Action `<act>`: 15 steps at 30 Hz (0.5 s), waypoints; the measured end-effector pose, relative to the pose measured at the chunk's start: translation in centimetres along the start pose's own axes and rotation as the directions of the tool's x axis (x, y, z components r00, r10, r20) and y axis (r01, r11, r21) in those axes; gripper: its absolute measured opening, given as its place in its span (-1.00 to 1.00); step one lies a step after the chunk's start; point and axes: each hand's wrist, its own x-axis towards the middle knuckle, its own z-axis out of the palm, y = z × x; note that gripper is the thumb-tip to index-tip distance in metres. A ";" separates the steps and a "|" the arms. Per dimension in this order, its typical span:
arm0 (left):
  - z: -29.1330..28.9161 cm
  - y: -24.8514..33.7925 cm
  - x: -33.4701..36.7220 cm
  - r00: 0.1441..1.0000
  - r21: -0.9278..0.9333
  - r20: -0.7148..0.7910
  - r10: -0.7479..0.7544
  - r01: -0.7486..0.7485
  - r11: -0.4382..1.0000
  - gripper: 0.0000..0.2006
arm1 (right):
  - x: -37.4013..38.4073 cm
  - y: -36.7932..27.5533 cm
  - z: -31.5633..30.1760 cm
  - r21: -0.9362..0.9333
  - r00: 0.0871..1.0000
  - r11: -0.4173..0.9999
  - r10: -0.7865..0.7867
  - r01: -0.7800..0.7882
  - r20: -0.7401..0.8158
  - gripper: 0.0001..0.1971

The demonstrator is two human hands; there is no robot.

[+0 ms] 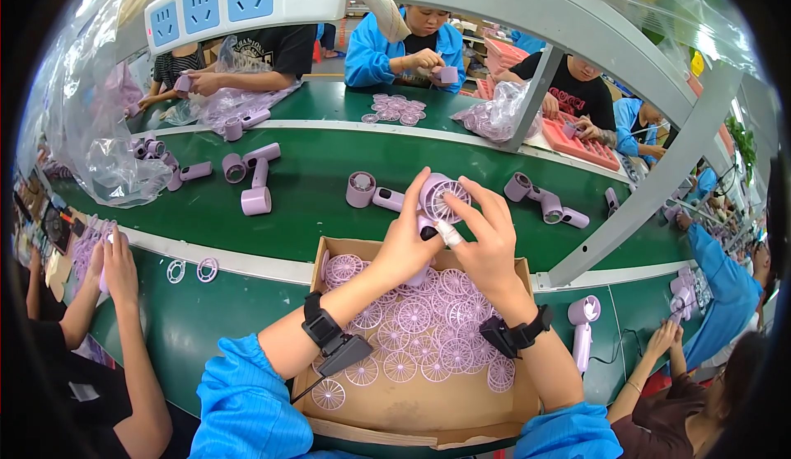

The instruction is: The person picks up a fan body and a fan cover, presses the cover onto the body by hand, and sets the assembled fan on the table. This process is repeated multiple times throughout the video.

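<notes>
Above the box, my left hand [404, 243] is closed around a lilac handheld fan [428, 198], its round head turned toward my right side. A spoked lilac grille [450, 200] sits at the open face of that head; whether it is fully seated cannot be told. My right hand [488, 241] has its fingers and thumb on the grille's rim, with a white wrap around one digit. Below both hands, a cardboard box [395, 430] holds many loose lilac grilles [414, 315].
A green conveyor belt [313, 179] beyond the box carries several fans [360, 189]. One fan [583, 327] stands right of the box; two rings [208, 269] lie left. A grey metal post [593, 249] slants up at right. Co-workers sit around, one [124, 278] close at left.
</notes>
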 end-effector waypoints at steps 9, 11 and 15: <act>0.1 1.0 0.0 0.992 -0.060 -0.013 -0.124 0.123 0.991 -0.20 | 0.1 -0.1 -0.2 -0.035 0.999 0.999 -0.022 0.021 -0.024 -0.61; -0.2 1.2 0.4 0.961 -0.304 -0.011 -0.278 0.261 0.916 -0.33 | 0.0 0.1 -0.2 0.010 0.998 0.999 0.050 -0.049 -0.033 -0.60; -0.9 2.3 1.2 0.864 -0.696 0.154 -0.480 0.439 0.568 -0.54 | -0.5 1.0 -0.4 0.099 0.975 0.973 0.216 -0.211 -0.046 -0.60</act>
